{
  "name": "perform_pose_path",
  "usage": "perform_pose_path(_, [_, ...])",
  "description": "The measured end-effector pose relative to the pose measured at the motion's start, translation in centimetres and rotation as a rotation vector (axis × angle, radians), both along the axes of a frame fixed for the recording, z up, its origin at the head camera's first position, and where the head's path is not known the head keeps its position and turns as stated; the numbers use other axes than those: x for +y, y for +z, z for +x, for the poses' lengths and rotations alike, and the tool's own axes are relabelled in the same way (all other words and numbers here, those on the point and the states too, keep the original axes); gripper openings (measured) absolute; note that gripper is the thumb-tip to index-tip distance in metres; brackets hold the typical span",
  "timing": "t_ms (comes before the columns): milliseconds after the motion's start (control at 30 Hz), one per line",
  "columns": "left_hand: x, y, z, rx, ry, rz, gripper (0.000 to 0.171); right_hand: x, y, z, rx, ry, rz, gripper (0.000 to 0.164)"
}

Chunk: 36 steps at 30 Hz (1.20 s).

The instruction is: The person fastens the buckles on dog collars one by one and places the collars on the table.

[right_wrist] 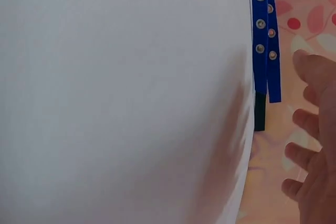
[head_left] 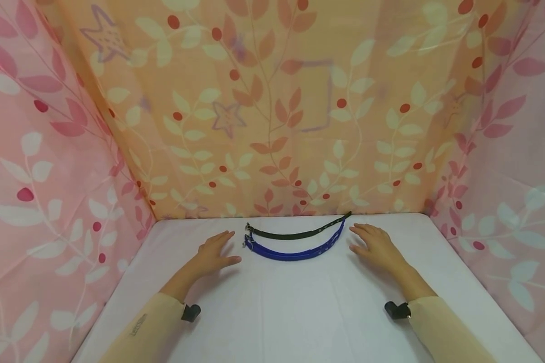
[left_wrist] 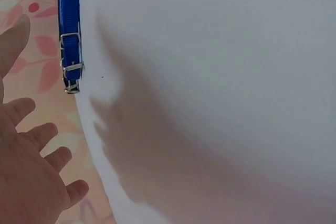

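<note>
A blue buckled collar [head_left: 292,256] lies in a curve at the far middle of the table, with a dark green collar [head_left: 286,236] curving behind it. Metal buckles [left_wrist: 72,67] are at their left ends. In the right wrist view, two blue strap ends [right_wrist: 260,72] with metal eyelets overlap, and a dark tip [right_wrist: 260,114] pokes out below. My left hand [head_left: 211,254] hovers just left of the buckles, fingers extended and thumb apart. On the other side, my right hand [head_left: 378,247] is held beside the eyelet ends, fingers spread. Neither hand touches the collars.
A white-covered table [head_left: 277,312] spreads beneath both hands. Behind it hangs an orange leaf-print curtain [head_left: 263,166]; pink leaf-print curtains [head_left: 54,201] enclose the left and right sides. Dark wrist devices [head_left: 192,312] sit at both sleeve cuffs.
</note>
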<state>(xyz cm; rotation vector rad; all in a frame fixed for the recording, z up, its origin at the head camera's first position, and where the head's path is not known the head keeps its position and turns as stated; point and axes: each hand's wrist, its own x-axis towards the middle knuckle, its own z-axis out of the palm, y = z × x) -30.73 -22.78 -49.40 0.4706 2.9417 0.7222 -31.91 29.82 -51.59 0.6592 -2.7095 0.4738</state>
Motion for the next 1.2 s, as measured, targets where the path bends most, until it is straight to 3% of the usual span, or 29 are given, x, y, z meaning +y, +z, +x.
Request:
perform_pose_path(167, [0.8, -0.1, -0.9, -0.001, -0.016, 0.003, 0.092, -0.9, -0.3, -1.0, -0.115, -0.05, -0.054, 0.06])
perform_pose_path(433, [2.1, -1.0, -2.4, -0.032, 0.003, 0.035, 0.089, -1.8, -0.4, -2.7, -0.189, -0.089, -0.076, 0.057])
perform_pose_path(733, [3.3, -1.3, -3.4, -0.041, 0.021, 0.057, 0.086, -2.5, -1.1, -4.2, -0.216, -0.085, -0.12, 0.057])
perform_pose_path(967, [3.8, -1.5, -3.8, -0.019, 0.043, 0.076, 0.082, -2.8, -1.6, -4.6, -0.269, -0.142, -0.176, 0.061])
perform_pose_path(1200, [3.9, -2.1, -4.1, -0.028, 0.069, 0.101, 0.075, -2.9, -1.6, -4.8, -0.269, -0.137, -0.189, 0.059])
